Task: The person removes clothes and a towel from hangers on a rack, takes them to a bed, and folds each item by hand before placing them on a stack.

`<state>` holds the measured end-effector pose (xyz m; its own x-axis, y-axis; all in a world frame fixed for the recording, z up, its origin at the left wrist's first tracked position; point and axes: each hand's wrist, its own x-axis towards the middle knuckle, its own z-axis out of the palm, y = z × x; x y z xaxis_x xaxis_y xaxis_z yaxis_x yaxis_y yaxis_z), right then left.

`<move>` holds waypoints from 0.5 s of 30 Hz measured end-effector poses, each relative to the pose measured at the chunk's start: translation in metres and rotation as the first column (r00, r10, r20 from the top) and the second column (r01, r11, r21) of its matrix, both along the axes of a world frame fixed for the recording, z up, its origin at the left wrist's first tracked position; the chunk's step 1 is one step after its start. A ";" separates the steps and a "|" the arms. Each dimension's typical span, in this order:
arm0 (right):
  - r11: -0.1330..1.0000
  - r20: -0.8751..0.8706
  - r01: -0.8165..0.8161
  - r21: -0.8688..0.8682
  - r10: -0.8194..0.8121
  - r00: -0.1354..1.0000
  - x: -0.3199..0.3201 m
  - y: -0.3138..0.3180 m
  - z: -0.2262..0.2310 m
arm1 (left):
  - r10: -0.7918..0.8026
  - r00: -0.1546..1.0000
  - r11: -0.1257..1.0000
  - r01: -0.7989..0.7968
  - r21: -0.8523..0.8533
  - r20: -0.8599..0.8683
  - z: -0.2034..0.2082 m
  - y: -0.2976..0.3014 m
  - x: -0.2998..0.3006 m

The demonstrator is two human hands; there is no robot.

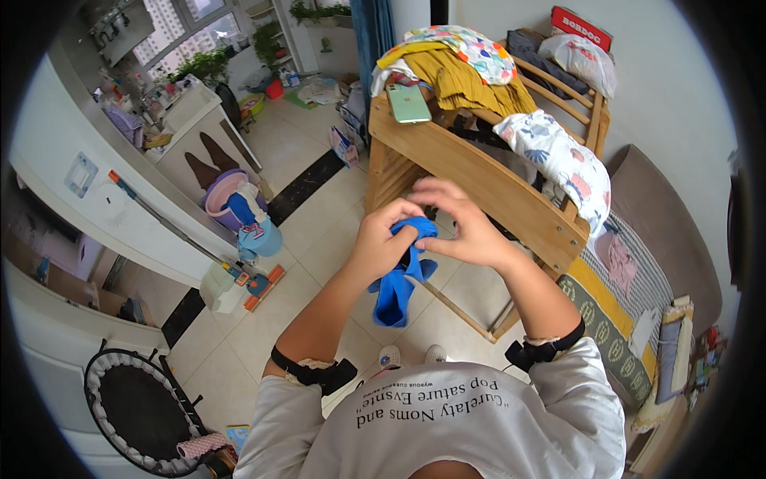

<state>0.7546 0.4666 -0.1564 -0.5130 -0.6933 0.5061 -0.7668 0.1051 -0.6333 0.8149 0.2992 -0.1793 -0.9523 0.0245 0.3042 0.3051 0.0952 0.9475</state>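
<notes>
A small blue garment (392, 297) hangs in front of my body, bunched at the top with its lower part dangling; its exact kind is unclear. My left hand (385, 233) is closed on the bunched top, the thumb pressed over the fabric. On the other side, my right hand (463, 227) grips the edge near its thumb, while its upper fingers arch above the cloth and are blurred. The fingertips behind the fabric are hidden.
A wooden crib (471, 172) stands just ahead, draped with clothes (467, 68) and bearing a green phone (408, 104). A bed (614, 311) lies right. A mop (259, 286), a blue bucket (262, 238) and a small trampoline (140, 411) are on the left.
</notes>
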 end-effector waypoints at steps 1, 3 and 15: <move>0.995 0.002 -0.077 0.056 0.077 0.997 0.001 0.002 -0.002 | -0.007 1.000 1.000 0.007 -0.002 -0.011 0.000 0.004 0.000; 0.996 0.233 -0.043 0.077 0.024 0.972 0.007 0.005 -0.006 | -0.015 0.999 1.000 0.014 -0.009 -0.041 0.002 0.007 -0.001; 0.920 0.790 0.274 -0.280 0.058 0.611 0.044 0.001 0.020 | -0.184 0.968 0.934 0.226 -0.277 0.169 -0.089 -0.008 0.012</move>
<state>0.7990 0.4678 -0.1362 -0.8793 -0.4719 0.0650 0.0311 -0.1930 -0.9807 0.8274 0.2914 -0.2678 -0.9490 0.2917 0.1198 0.2156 0.3229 0.9215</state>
